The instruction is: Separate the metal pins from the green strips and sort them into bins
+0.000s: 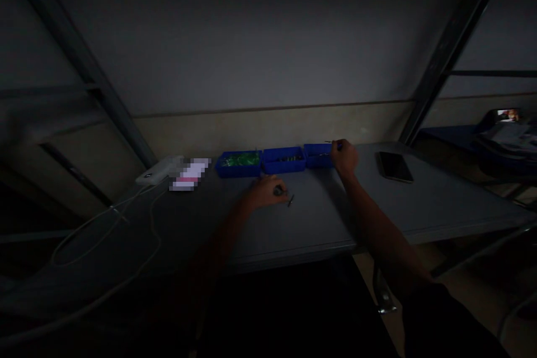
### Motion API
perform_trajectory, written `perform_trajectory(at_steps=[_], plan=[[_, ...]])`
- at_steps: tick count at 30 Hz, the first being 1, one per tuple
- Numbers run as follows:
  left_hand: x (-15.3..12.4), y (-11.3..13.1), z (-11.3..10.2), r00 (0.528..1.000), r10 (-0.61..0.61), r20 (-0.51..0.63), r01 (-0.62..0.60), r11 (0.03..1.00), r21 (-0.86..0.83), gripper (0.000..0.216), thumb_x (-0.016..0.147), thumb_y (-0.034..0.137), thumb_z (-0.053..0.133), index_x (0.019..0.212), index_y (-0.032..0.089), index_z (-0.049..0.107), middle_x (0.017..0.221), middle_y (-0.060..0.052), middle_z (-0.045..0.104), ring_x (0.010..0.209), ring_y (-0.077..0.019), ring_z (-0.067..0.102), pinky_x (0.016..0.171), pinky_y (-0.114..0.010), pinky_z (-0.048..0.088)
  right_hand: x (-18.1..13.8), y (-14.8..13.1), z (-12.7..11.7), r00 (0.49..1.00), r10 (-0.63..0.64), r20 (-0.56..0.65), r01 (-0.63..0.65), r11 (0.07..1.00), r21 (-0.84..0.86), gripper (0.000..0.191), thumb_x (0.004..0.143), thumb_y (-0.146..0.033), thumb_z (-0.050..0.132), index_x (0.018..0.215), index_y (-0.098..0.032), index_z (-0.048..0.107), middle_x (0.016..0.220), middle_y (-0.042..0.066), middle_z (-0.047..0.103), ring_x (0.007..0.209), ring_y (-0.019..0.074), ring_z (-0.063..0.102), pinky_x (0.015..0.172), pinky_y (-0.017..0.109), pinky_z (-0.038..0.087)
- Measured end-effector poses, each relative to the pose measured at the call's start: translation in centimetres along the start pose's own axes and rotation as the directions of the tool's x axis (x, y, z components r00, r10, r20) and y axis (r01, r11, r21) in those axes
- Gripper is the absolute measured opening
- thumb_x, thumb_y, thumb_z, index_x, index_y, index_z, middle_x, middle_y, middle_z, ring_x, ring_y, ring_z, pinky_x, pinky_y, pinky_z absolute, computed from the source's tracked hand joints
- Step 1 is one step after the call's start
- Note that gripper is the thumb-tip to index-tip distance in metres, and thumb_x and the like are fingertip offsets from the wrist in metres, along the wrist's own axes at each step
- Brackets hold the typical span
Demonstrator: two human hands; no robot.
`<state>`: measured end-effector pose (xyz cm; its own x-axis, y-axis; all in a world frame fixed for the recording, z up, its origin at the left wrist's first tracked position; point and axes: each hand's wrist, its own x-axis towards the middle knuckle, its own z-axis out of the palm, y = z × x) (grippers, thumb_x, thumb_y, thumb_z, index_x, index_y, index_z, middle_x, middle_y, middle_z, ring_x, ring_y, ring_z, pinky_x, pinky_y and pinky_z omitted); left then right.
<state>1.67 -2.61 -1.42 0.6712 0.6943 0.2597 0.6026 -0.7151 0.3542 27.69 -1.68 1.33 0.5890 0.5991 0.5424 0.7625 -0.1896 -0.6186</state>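
My left hand (pixel 267 191) is low over the table in front of the middle blue bin (pixel 284 168). Its fingers are closed on a small metal rod-like piece (pixel 291 200), whose end sticks out past the fingertips. Beside the right blue bin (pixel 315 163), at its right end, my right hand (pixel 345 158) is raised with fingers pinched together. A thin dark piece (pixel 329 141) points left from those fingers; its kind is too dim to make out. Small dark and metallic parts lie in the middle and right bins. Green plastic-looking material (pixel 241 160) fills the left blue bin (pixel 240 172).
On the grey table (pixel 293 235), a dark phone (pixel 394 166) lies at the right. A bright blurred-out screen (pixel 191 173) and a white power strip (pixel 159 170) with loose cables (pixel 155 229) are at the left. Metal posts (pixel 436 72) and a wall stand behind.
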Motion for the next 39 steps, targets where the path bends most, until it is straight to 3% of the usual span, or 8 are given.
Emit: perform_trajectory(at_steps=[5,8,11,14,19,21,26,39], plan=[[0.2,0.2,0.5,0.999,-0.039,-0.031,0.040,0.998,0.041,0.008,0.073,0.025,0.059,0.075,0.021,0.066,0.084,-0.003,0.065,0.084,-0.0181,0.059,0.076,-0.028,0.044,0.5,1.3,0.3,0.994,0.095,0.053,-0.093,0.995,-0.041,0.034,0.082,-0.036,0.046,0.102,-0.014,0.063,0.088,0.015,0.067,0.078,0.0230,0.060,0.066,0.030,0.041],[0.3,0.6,0.5,0.996,-0.065,-0.057,0.068,0.995,0.067,0.008,0.073,0.022,0.058,0.072,0.020,0.065,0.083,-0.005,0.065,0.081,-0.0196,0.060,0.072,-0.029,0.044,0.0,0.5,0.6,0.992,-0.023,0.124,0.026,0.999,-0.020,0.035,0.083,-0.036,0.047,0.104,-0.013,0.061,0.085,0.013,0.067,0.078,0.0229,0.060,0.066,0.030,0.041],[0.4,0.8,0.5,0.992,-0.070,-0.105,0.078,0.994,0.072,0.007,0.073,0.020,0.057,0.071,0.019,0.063,0.079,-0.004,0.066,0.079,-0.0194,0.060,0.071,-0.029,0.044,-1.2,-1.4,0.8,0.951,-0.208,0.231,0.196,0.978,0.074,0.031,0.084,-0.035,0.045,0.101,-0.015,0.062,0.076,0.009,0.066,0.071,0.0197,0.060,0.064,0.027,0.039],[0.5,0.7,0.3,0.977,-0.095,-0.191,0.096,0.995,-0.008,0.007,0.076,0.018,0.054,0.074,0.019,0.060,0.074,-0.003,0.065,0.073,-0.0169,0.060,0.068,-0.027,0.045,-3.1,-3.6,1.0,0.848,-0.410,0.335,0.352,0.909,0.222,0.028,0.085,-0.033,0.046,0.097,-0.015,0.063,0.073,0.006,0.065,0.065,0.0157,0.058,0.060,0.024,0.037],[0.8,0.1,-0.1,0.945,-0.123,-0.304,0.091,0.989,-0.119,0.011,0.082,0.019,0.047,0.082,0.017,0.058,0.075,-0.003,0.064,0.071,-0.0148,0.060,0.066,-0.025,0.044,-6.0,-5.7,1.2,0.548,-0.685,0.481,0.530,0.729,0.434,0.021,0.083,-0.027,0.048,0.089,-0.015,0.064,0.069,0.002,0.062,0.057,0.0107,0.050,0.055,0.021,0.031],[0.9,-0.1,-0.2,0.936,-0.129,-0.328,0.091,0.988,-0.128,0.015,0.084,0.021,0.044,0.083,0.016,0.058,0.076,-0.003,0.064,0.070,-0.0148,0.059,0.066,-0.025,0.044,-6.6,-5.9,1.5,0.481,-0.720,0.501,0.543,0.693,0.475,0.017,0.081,-0.022,0.049,0.086,-0.014,0.064,0.067,0.001,0.060,0.056,0.0096,0.048,0.054,0.021,0.030],[1.0,0.0,-0.2,0.921,-0.110,-0.373,0.063,0.989,-0.136,0.013,0.084,0.021,0.046,0.084,0.018,0.059,0.078,-0.003,0.065,0.073,-0.0145,0.059,0.070,-0.025,0.045,-6.7,-5.6,1.8,0.463,-0.719,0.518,0.526,0.693,0.493,0.015,0.075,-0.013,0.050,0.084,-0.014,0.062,0.065,0.000,0.057,0.056,0.0091,0.046,0.054,0.020,0.029],[1.0,0.1,-0.4,0.920,-0.135,-0.367,0.069,0.980,-0.187,0.018,0.084,0.017,0.042,0.091,0.018,0.058,0.076,-0.003,0.065,0.073,-0.0151,0.060,0.069,-0.026,0.046,-6.7,-5.6,2.0,0.471,-0.746,0.471,0.551,0.665,0.503,0.013,0.080,-0.017,0.049,0.084,-0.014,0.060,0.067,0.001,0.058,0.058,0.0096,0.047,0.056,0.020,0.030]])
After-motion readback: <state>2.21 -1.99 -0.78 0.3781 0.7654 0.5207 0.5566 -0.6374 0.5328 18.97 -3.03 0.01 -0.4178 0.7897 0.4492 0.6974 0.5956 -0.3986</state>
